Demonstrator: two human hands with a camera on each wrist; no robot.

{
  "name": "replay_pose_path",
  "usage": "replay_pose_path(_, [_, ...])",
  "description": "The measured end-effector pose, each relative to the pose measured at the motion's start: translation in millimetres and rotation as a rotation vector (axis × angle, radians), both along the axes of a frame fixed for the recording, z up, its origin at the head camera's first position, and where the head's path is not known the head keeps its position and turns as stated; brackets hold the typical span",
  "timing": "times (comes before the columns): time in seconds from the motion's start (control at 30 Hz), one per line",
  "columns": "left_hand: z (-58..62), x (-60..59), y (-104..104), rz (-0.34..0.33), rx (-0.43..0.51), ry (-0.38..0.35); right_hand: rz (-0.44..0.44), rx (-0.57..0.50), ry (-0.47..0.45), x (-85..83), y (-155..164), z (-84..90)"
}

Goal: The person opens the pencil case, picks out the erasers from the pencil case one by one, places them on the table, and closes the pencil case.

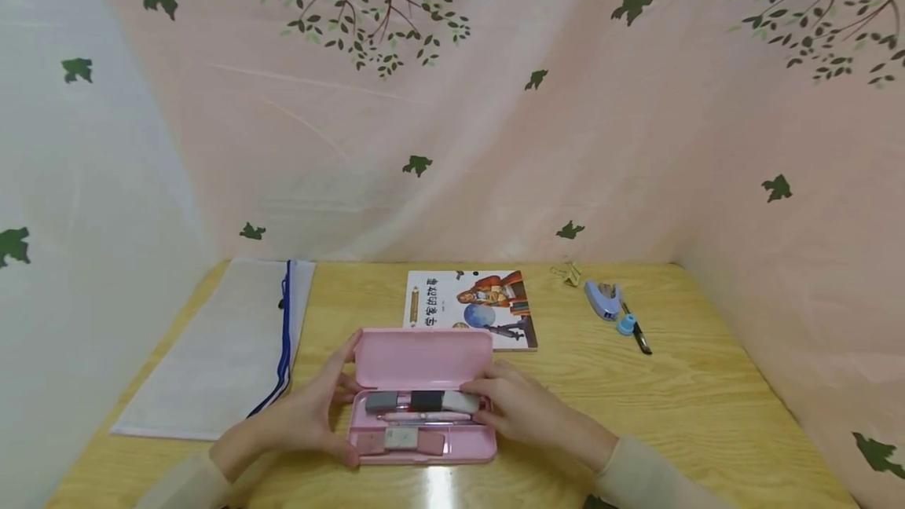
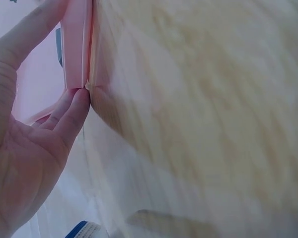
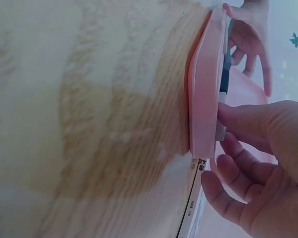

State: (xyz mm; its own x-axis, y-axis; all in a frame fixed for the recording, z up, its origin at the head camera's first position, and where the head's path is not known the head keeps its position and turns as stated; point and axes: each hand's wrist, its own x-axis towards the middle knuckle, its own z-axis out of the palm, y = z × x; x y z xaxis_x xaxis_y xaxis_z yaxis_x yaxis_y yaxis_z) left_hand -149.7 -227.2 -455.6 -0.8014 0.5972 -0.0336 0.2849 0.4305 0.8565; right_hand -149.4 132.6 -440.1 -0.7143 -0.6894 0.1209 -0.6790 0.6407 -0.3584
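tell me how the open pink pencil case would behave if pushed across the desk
The pink pencil case looks rigid, so it would probably slide whole on the glossy desk. Its raised lid might swing, and the loose erasers could shift inside.

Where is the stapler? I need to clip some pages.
In the head view the stapler lies at the table's far right, right of the book, between the binder clips and a blue-capped pen.

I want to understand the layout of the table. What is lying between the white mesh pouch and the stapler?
In the head view, a picture book lies flat on the wooden table between the white mesh pouch and the stapler.
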Motion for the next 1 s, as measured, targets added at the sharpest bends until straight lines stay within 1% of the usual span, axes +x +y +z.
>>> replay_pose_path(0.17, [-0.9,-0.6,-0.2,-0.006,0.009,-0.006,-0.032,0.009,-0.048,-1.0,-1.8,0.5])
replay_pose_path(0.27, [-1.1,-1.1,-0.4,-0.017,0.013,0.003,-0.046,0.003,-0.084,-2.6,-2.7,2.2])
replay_pose_path(0.47, [-0.6,-1.0,-1.5,-0.04,0.028,0.022,-0.06,-0.061,-0.148,-5.5,4.5,10.6])
replay_pose_path(0.67, [0.8,-0.9,-1.9,-0.044,0.039,0.024,-0.056,-0.2,-0.173,-10.3,36.1,17.0])
replay_pose_path(0.8, [0.9,-1.8,-1.6,-0.044,0.036,0.016,-0.07,-0.269,-0.19,-17.8,62.6,13.6])
replay_pose_path(1.0, [-0.8,-2.8,-1.1,-0.035,0.031,0.015,-0.087,-0.268,-0.249,-28.7,89.6,0.0])
